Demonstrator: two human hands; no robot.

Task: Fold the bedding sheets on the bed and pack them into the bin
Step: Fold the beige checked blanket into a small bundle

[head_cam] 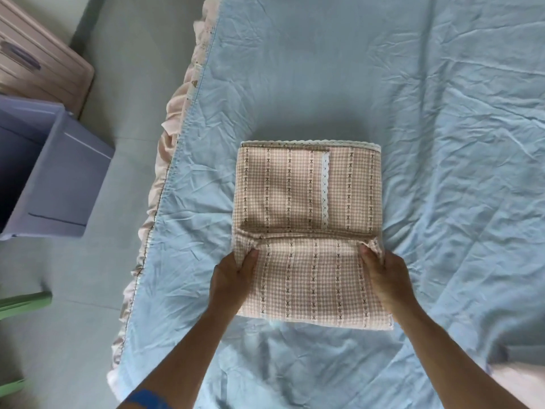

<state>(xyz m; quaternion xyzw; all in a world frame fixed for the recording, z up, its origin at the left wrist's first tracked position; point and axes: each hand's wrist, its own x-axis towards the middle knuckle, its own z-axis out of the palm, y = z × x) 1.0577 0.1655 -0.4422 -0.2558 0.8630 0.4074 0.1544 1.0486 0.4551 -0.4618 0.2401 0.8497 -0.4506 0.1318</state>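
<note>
Wrinkled pale blue bedsheet (383, 84) covers the bed, and on it, near us, lies our pink checked sheet (306, 202), already folded into a compact rectangle. Our left hand (233, 276) and right hand (386, 276) each pinch a side of the near flap, fingers curled round the cloth. We judge one last fold remains, then packing. The purple bin (62, 178) stands open on the floor, left, well apart. Bare bed lies on every side; its frilled left edge (165, 178) runs between bundle and bin.
</note>
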